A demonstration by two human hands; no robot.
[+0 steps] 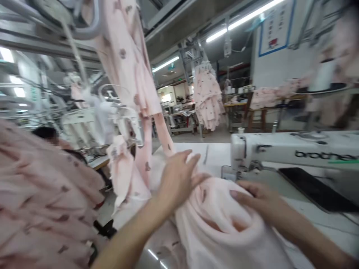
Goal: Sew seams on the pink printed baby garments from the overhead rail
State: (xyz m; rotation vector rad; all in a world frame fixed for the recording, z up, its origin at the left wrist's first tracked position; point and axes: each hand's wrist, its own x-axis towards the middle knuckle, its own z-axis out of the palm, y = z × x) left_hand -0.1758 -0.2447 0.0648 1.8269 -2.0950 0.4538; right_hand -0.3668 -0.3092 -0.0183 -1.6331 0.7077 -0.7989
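Note:
A pale pink cloth garment with small dark printed motifs lies bunched in loose folds in front of me. My left hand is at its upper left side, with pink cloth between thumb and fingers. My right hand grips the garment's right edge, thumb on top and fingers behind the fold. Just left of my left hand, long pink cloth pieces hang down from above. Beyond my right hand stands a white sewing machine; its needle area is blurred.
A black phone lies on the machine table at right. More pink cloth hangs in a large bundle at left, close by. Another hanging bundle is farther back. A person's dark-haired head shows at left. A thread cone stands upper right.

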